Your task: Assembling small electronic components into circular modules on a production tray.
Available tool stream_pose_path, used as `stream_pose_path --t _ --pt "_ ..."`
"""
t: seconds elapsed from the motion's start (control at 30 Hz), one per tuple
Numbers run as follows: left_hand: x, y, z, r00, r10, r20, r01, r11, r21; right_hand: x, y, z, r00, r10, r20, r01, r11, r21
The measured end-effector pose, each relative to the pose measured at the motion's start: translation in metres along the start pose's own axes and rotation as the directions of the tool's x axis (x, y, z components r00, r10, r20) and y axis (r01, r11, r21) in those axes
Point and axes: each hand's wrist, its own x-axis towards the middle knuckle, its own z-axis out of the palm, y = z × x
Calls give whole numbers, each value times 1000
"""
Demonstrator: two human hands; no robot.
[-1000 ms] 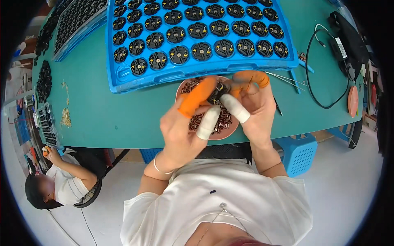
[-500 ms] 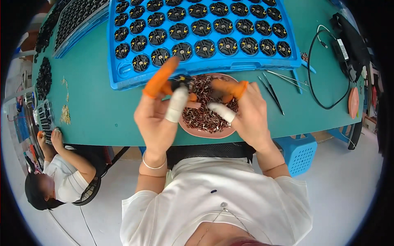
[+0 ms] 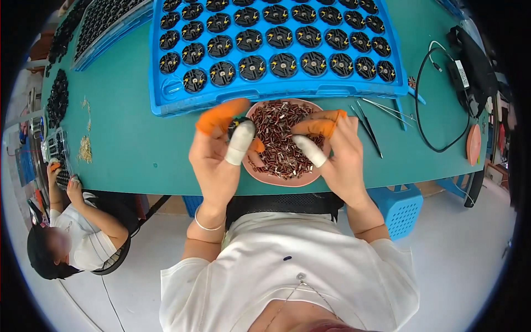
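My left hand [image 3: 212,160], with orange cots and a white wrap on its fingers, grips a small black round part [image 3: 234,126] between index finger and thumb. It hovers at the left side of a pink bowl [image 3: 276,182]. Many small red-brown and silver cylindrical pieces [image 3: 282,157] fill this bowl. Over its right side is my right hand [image 3: 344,155], also in orange cots and a white thumb wrap. Its index finger and thumb are drawn close together above the pieces; whatever lies between the tips is too small to make out.
Beyond the bowl a blue tray [image 3: 221,97] holds rows of black round parts [image 3: 283,65]. Tweezers [image 3: 367,130] lie to the right, near a black cable [image 3: 418,110]. Black pieces [image 3: 58,102] are heaped at the left. Another person [image 3: 99,238] works there. A blue stool [image 3: 399,213] stands below.
My left index finger has curled down from its raised position onto the black part. My right fingers have shifted slightly right over the bowl, their tips closer together.
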Motion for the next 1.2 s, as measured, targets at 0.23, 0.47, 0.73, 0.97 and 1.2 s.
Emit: stream_pose_path --t 0.23,0.47,0.73,0.97,1.2 --pt "-19 -3 17 985 -117 130 89 975 204 -11 1 -12 984 177 -7 -165 933 318" --pt "-24 -4 29 907 -328 264 352 935 -50 -15 7 -14 996 19 -88 5 963 271" --pt "-34 -12 44 976 127 179 -194 879 436 -23 5 -23 988 153 15 -145 897 418" --pt "-42 -15 58 975 134 175 -204 846 492 -36 23 -28 975 207 81 -206 704 680" --pt "-43 -13 62 978 85 192 -159 897 412 -37 21 -29 978 204 36 -173 712 680"
